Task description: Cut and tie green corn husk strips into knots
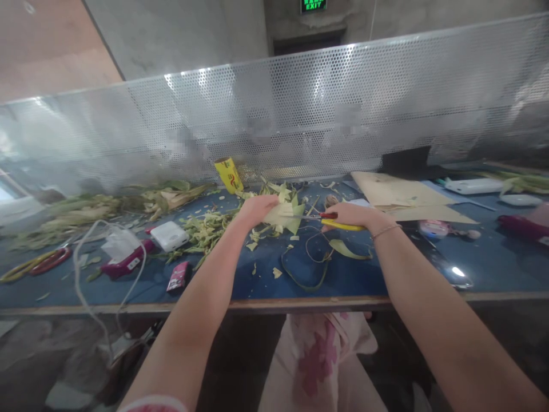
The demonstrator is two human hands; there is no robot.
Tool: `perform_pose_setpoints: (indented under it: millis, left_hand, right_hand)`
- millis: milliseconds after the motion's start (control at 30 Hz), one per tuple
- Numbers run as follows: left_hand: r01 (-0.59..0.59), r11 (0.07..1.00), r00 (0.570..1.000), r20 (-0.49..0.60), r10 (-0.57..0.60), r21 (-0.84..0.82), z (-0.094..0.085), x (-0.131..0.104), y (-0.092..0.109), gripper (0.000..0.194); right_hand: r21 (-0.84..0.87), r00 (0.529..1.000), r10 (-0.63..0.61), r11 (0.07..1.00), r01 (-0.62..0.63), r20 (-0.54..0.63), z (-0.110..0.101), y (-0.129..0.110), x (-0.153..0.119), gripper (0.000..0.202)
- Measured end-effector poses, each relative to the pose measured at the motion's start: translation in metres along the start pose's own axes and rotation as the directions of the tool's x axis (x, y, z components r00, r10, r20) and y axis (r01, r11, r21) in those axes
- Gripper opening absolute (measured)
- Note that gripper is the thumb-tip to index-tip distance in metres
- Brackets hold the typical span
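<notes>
My left hand (259, 207) is closed on a pale green leafy piece (283, 214) with pointed edges, near the middle of the table; its exact kind I cannot make out. In my right hand (349, 214) is a pair of scissors (343, 225) with red and yellow handles. Their blades point left and reach the leafy piece. Below the hands lie a curled green strip (306, 286) and a loose leaf (345, 250). Cut yellow-green scraps (206, 232) are heaped left of my left hand.
A yellow can (229, 175) tilts by the perforated metal screen (300, 114). Brown paper sheets (403, 191) and a dark phone (441, 263) lie right. On the left are a white case (169, 236), a pink box (177, 277), a cable (79, 257) and other scissors (49, 262).
</notes>
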State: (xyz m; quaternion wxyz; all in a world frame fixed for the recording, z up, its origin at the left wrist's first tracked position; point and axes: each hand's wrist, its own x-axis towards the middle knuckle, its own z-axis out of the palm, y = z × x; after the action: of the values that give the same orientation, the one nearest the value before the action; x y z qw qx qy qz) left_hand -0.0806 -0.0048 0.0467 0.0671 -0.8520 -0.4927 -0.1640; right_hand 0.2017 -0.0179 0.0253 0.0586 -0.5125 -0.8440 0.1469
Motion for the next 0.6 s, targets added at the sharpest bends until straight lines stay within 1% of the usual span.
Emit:
perform_pose_setpoints:
  millis: [100,167,300,367,433,500,600]
  left_hand:
    - [0.002,1.0,1.0,-0.006,-0.002,-0.007,0.0,0.0,-0.001,0.031]
    - [-0.001,1.0,1.0,-0.012,0.001,-0.013,0.001,0.0,-0.003,0.03]
    - [-0.007,1.0,0.999,-0.044,0.006,-0.026,0.004,0.001,-0.011,0.031]
    - [0.012,1.0,0.998,-0.058,-0.013,-0.027,0.005,0.002,-0.016,0.03]
    - [0.063,0.998,0.995,-0.077,-0.065,-0.029,0.006,0.002,-0.021,0.029]
    - [0.146,0.988,0.982,-0.111,-0.15,-0.046,0.007,0.003,-0.025,0.03]
    - [0.262,0.953,0.94,-0.186,-0.288,-0.151,0.007,0.005,-0.029,0.031]
  right_hand:
    - [-0.008,1.0,-0.006,1.0,0.006,-0.008,0.0,0.002,0.001,0.047]
    - [-0.015,1.0,0.011,1.0,-0.012,-0.027,-0.001,0.003,0.002,0.045]
    - [-0.028,0.997,0.048,0.998,-0.05,-0.058,-0.002,0.005,0.001,0.041]
    - [-0.037,0.995,0.062,0.997,-0.065,-0.072,-0.003,0.006,0.001,0.041]
    - [-0.052,0.993,0.083,0.995,-0.087,-0.086,-0.002,0.007,0.001,0.043]
    - [-0.073,0.987,0.119,0.989,-0.127,-0.105,-0.002,0.009,0.002,0.045]
    - [-0.114,0.972,0.196,0.971,-0.211,-0.128,0.001,0.012,0.005,0.043]
